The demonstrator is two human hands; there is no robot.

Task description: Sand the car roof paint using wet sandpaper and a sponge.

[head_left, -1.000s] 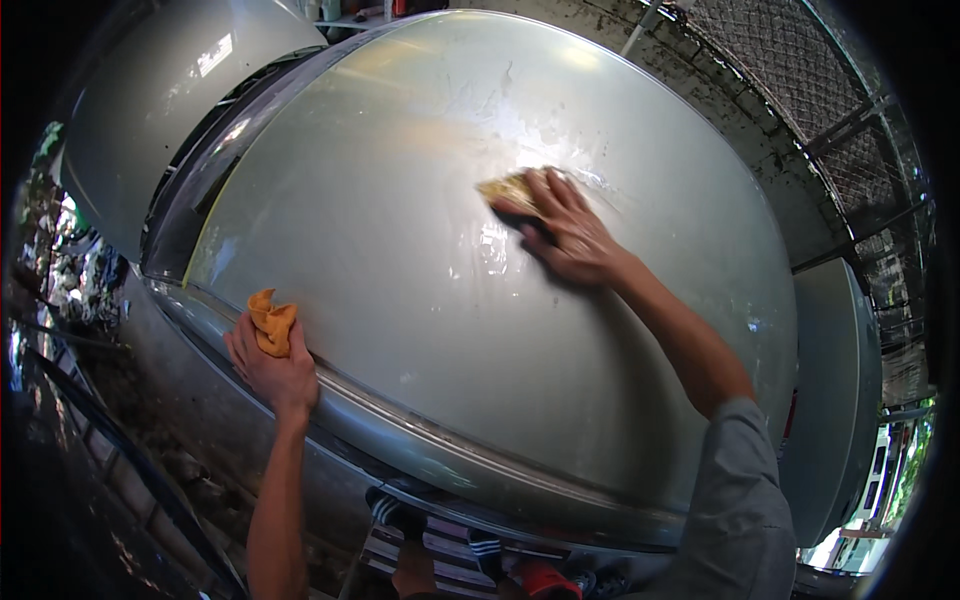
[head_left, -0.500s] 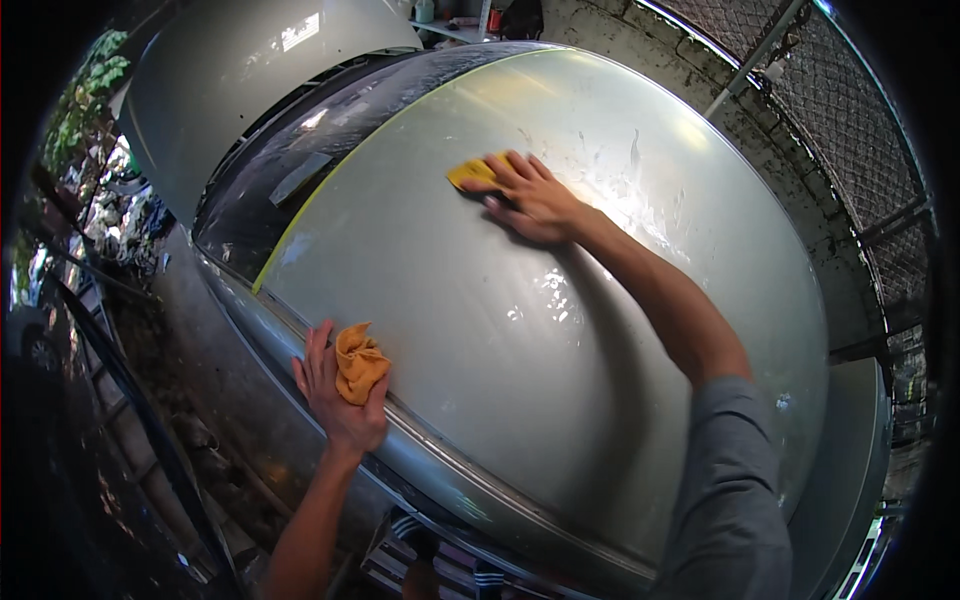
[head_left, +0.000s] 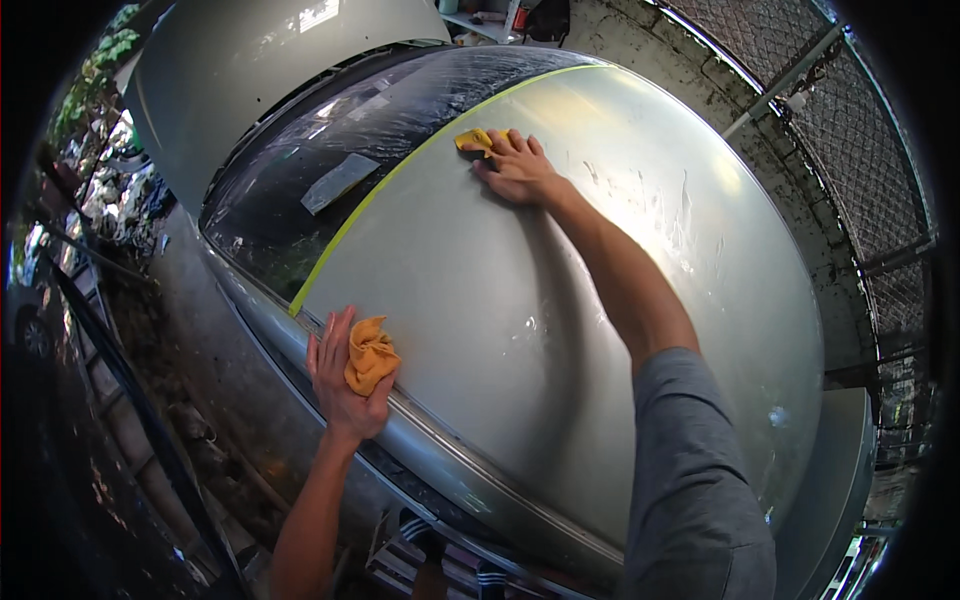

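A car's silvery-green roof (head_left: 450, 290) fills the middle, with wet streaks and glare on its right half. Along its left edge runs a strip of yellow-green masking tape (head_left: 385, 183). Close to that tape, my right hand (head_left: 520, 172) presses a thin yellow pad (head_left: 472, 141) with a dark underside against the roof; whether it is sandpaper or sponge I cannot tell. At the roof's near edge my left hand (head_left: 342, 385) rests over the side rail, an orange cloth (head_left: 371, 357) bunched between its thumb and fingers.
Beyond the tape lies the dark, wet windshield (head_left: 290, 190) with a grey flat piece (head_left: 340, 183) on it. The hood (head_left: 270, 60) stands raised behind. A brick wall and wire mesh fence (head_left: 850, 150) border the right; a slatted stand (head_left: 395, 560) is below by my feet.
My right hand has slid the yellow pad across the roof toward the masking tape. My left hand stays at the rail with the orange cloth. The view has shifted slightly.
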